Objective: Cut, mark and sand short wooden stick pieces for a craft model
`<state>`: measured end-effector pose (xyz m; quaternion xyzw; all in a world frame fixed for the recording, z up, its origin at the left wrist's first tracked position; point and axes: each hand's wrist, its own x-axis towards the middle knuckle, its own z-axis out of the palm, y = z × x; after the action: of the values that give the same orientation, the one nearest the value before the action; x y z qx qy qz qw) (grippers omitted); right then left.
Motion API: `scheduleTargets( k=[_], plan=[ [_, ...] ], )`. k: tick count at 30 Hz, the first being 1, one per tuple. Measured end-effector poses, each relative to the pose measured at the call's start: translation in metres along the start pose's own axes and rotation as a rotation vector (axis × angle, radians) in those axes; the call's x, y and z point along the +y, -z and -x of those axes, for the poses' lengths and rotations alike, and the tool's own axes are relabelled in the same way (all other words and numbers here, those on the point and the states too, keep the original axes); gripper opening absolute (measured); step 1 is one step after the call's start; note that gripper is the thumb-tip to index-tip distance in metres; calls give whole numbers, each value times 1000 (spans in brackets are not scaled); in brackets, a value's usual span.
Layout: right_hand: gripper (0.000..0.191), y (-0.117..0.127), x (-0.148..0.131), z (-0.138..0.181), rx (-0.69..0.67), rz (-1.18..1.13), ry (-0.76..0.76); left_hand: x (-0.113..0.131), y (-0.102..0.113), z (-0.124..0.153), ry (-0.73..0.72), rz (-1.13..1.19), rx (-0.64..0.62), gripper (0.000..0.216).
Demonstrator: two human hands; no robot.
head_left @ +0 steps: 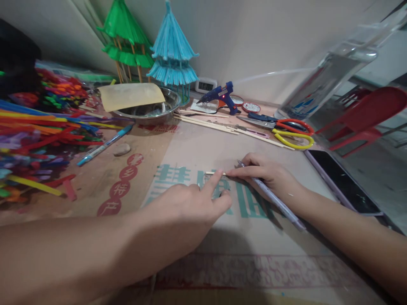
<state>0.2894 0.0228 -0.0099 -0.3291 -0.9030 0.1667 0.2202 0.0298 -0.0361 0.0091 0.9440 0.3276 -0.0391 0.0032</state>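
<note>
A short thin wooden stick [212, 173] lies on the printed cardboard sheet [178, 156] in the middle. My left hand [193, 201] rests on the cardboard with its index finger stretched out and pressing on the stick; the other fingers are curled. My right hand [267, 176] touches the stick's right end with a fingertip and holds a pale purple pen [273, 199] that runs back along the hand.
Coloured straws [34, 135] pile at left. A blue pen [104, 145], a metal bowl [144, 111], green [125, 40] and blue [173, 51] straw pagodas, a glue gun [221, 96], long sticks [229, 128], scissors [281, 126], a phone [341, 180] and a bottle [330, 76] surround the cardboard.
</note>
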Motion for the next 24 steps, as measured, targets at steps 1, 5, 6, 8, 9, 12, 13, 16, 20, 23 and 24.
scheduleTargets(
  k=[1,5,6,8,9,12,13,16,20,23,24],
  plan=[
    [27,0,0,0,5,-8,0,0,0,0,0,0,6,53],
    [26,-1,1,1,20,-30,0,1,0,1,17,-30,4,50],
    [26,-1,1,1,24,-32,4,2,0,2,16,-43,6,50],
    [26,0,0,0,25,-31,9,2,-1,2,-1,-63,28,50],
    [27,1,0,0,21,-28,10,2,-2,3,-8,-69,44,50],
    [28,3,-2,-1,-11,3,0,2,-4,5,-2,-79,85,50],
    [29,4,-3,-1,-17,13,-4,2,-5,5,4,-84,93,50],
    [31,5,-5,-3,-25,22,-17,3,-5,5,12,-91,106,48],
    [30,4,-4,-2,-14,0,-31,4,-2,4,18,-90,86,49],
    [27,1,1,1,-11,1,-24,4,1,4,12,-97,59,49],
    [27,0,2,2,-7,0,-18,3,1,4,9,-102,50,49]
  ],
)
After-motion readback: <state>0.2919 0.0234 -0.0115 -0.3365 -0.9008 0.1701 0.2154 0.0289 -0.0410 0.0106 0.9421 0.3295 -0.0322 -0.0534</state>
